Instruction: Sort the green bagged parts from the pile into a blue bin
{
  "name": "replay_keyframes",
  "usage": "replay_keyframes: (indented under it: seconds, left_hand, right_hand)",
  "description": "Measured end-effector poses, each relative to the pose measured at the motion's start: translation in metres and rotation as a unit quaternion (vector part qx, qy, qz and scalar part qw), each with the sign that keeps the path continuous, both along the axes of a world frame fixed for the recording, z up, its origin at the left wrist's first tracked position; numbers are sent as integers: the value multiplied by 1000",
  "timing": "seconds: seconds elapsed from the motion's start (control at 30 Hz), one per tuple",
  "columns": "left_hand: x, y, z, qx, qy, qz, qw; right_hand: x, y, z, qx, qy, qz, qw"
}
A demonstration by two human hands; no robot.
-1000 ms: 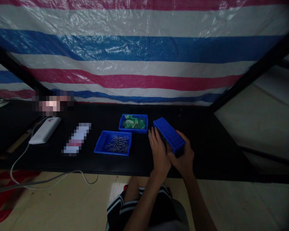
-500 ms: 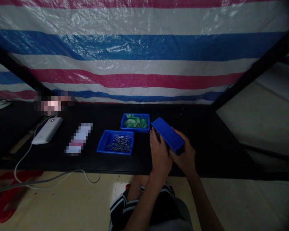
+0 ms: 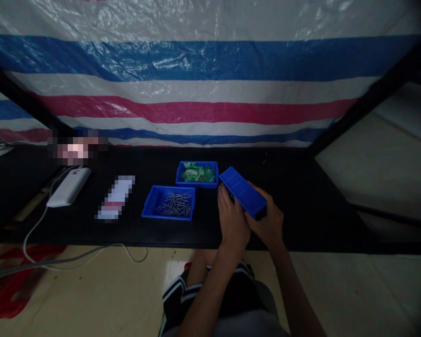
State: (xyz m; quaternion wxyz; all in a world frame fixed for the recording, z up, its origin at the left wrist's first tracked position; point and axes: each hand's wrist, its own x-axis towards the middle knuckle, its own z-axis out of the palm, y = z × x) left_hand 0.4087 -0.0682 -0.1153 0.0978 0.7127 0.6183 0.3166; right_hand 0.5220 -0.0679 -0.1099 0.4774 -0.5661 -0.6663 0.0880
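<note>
A blue box (image 3: 243,192) is tipped on its side just right of the other bins, its ribbed face turned up. My right hand (image 3: 269,217) grips its near right end. Against the box's lower left side lies my left hand (image 3: 231,215), its fingers stretched forward and close together; what lies under them is mostly hidden. A blue tray (image 3: 150,202) to the left holds many thin metal pins (image 3: 177,204). Behind it, a smaller blue bin (image 3: 197,186) contains green and clear plastic packets (image 3: 198,174).
On the black table (image 3: 203,234) lie a white power bank (image 3: 69,187) with a cable and a blurred flat object (image 3: 117,199). Striped sheeting (image 3: 196,61) hangs behind. A red stool (image 3: 7,290) stands on the floor at left.
The view has tilted down slightly, so the table things appear a little higher. Both hands and the tipped blue box keep nearly the same pose.
</note>
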Motion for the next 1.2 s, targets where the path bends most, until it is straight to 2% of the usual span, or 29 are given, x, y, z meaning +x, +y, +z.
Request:
replay_keyframes:
  seconds: [0.2,0.33,0.6,0.77,0.97,1.07,1.2]
  left_hand:
    - [2,-2,7,-17,6,12,1000]
    - [4,2,8,-7,49,16,999]
    - [1,9,9,-23,84,13,996]
    - [-1,6,3,-3,73,17,997]
    - [-2,4,2,4,68,14,998]
    - [-2,7,4,3,75,18,997]
    - [-2,11,4,-10,93,16,995]
  right_hand:
    - [8,9,-1,-47,88,-75,992]
    - [11,11,-2,-61,122,-69,988]
    - [3,6,2,-5,50,-8,999]
    - [5,9,-1,-15,33,-65,997]
    - [13,15,-7,-50,81,-126,987]
    - [13,14,-5,-50,87,-123,987]
    - [9,11,-1,-46,67,-85,993]
